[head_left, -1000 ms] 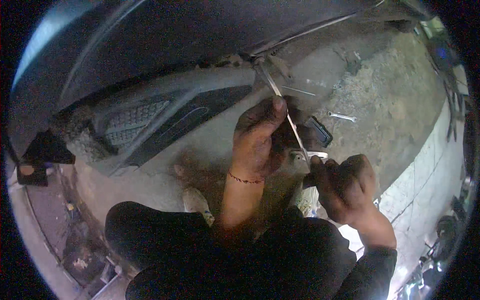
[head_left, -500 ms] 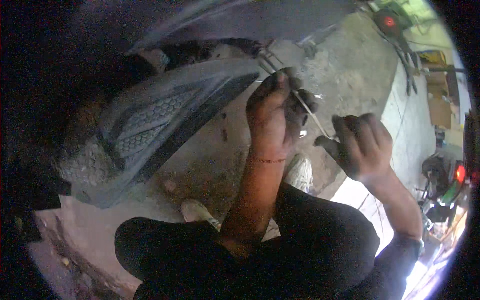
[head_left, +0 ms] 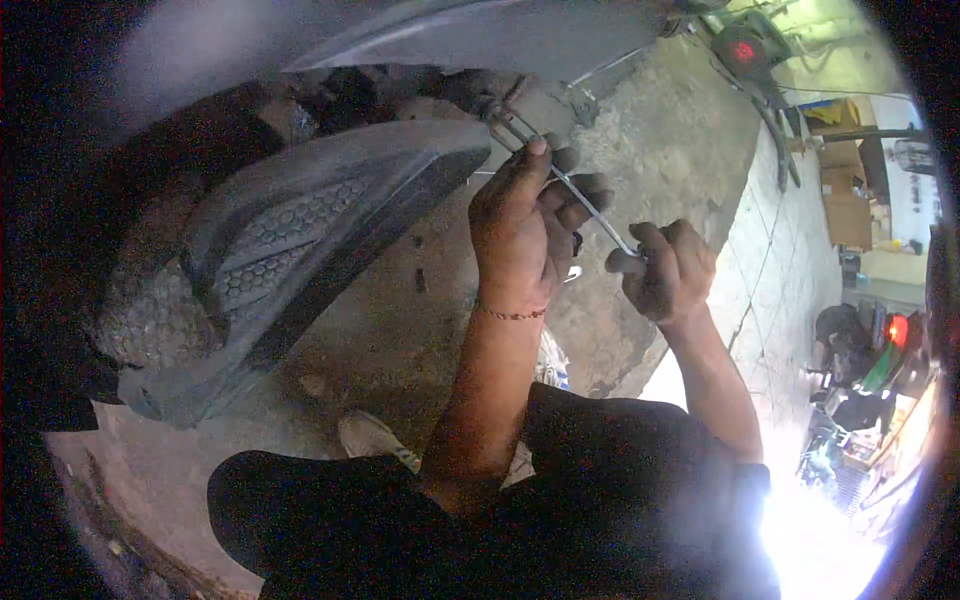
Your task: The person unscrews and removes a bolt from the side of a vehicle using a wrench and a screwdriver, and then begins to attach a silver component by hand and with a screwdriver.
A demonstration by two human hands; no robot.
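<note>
A slim metal rod-like tool (head_left: 597, 212) slants from the vehicle's underside down to the right; its exact kind does not show. My left hand (head_left: 515, 220) is closed around its upper part, thumb along the shaft. At the lower end, the curled fingers of my right hand (head_left: 668, 268) grip the same tool. Beyond my left fingertips, two thin parallel metal bars (head_left: 512, 128) meet dark parts at the body's edge, and the tool's upper end is hard to make out there. Left of my hands lies a grey plastic vehicle panel (head_left: 300, 240) with a honeycomb pattern.
A larger grey body panel (head_left: 500, 45) overhangs the far side. Rough concrete floor (head_left: 660, 140) lies beneath, with pale tiles (head_left: 790, 250) to the right. Cardboard boxes (head_left: 845, 195), a device with a red light (head_left: 745, 50) and assorted clutter (head_left: 850, 440) line the right side.
My right hand has come inward to the left, and its fingers have closed on the tool's lower end. My left hand keeps its grip. The whole view has shifted slightly.
</note>
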